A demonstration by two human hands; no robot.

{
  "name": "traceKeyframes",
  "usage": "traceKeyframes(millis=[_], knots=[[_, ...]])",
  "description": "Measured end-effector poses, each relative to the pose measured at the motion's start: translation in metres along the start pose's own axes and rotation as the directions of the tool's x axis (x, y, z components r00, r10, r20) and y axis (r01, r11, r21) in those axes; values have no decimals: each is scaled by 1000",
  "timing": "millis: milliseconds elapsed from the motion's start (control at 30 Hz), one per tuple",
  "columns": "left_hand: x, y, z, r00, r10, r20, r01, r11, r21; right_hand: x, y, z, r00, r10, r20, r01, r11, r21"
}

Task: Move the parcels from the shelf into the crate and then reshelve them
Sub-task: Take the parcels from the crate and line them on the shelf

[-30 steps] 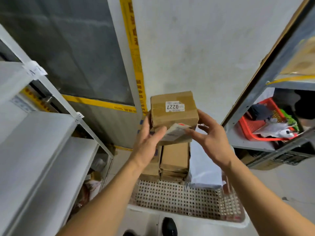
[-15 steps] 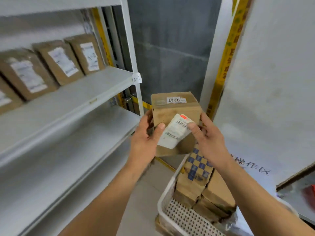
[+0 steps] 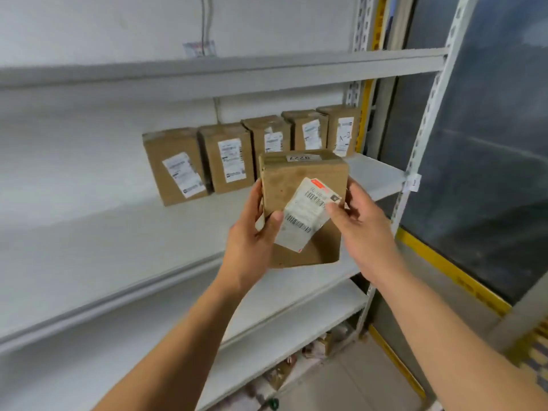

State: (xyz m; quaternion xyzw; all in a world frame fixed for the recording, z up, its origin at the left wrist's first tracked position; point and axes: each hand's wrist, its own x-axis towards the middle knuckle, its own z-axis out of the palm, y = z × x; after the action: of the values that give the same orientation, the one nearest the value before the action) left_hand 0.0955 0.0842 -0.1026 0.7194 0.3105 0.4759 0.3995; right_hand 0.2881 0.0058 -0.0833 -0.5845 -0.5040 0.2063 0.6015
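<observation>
1. We face the shelf (image 3: 370,170), a grey board on a white perforated upright; most of the board to the left of the parcels is bare.
2. Five shelved parcels (image 3: 226,157) stand upright in a row along the back edge of the shelf, running toward its right end. Each touches or nearly touches its neighbour, labels facing us.
3. The held parcel (image 3: 296,185), a brown carton, is in the air in front of the right half of that row, above the shelf's front edge and not resting on it.
4. Our left hand (image 3: 252,235) grips the carton's left side, thumb curled onto the front face.
5. Our right hand (image 3: 360,223) grips the right side, its thumb pressing the shipping label (image 3: 305,215).
6. We judge the reshelving stage under way. The label's lower corner appears lifted off the carton, so a sliding thumb could peel it further.
7. The remaining space lies at the row's left end; pushed in carelessly, the carton could topple the upright boxes.
</observation>
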Motion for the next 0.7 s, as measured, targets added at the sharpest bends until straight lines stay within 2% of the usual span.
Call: traceKeyframes(millis=[200,367,700], knots=[[4,-27,-139,986,-38,-164,59,991,122,28,-23,143,980,-96,176,87,995,56],[-6,-52,-231,945,-80,-318,138,977,162,48,-26,246,936,-144,322,110,986,121],[0,-99,-327,849,-148,-506,299,926,231,94,-15,387,849,-221,481,119,965,235]])
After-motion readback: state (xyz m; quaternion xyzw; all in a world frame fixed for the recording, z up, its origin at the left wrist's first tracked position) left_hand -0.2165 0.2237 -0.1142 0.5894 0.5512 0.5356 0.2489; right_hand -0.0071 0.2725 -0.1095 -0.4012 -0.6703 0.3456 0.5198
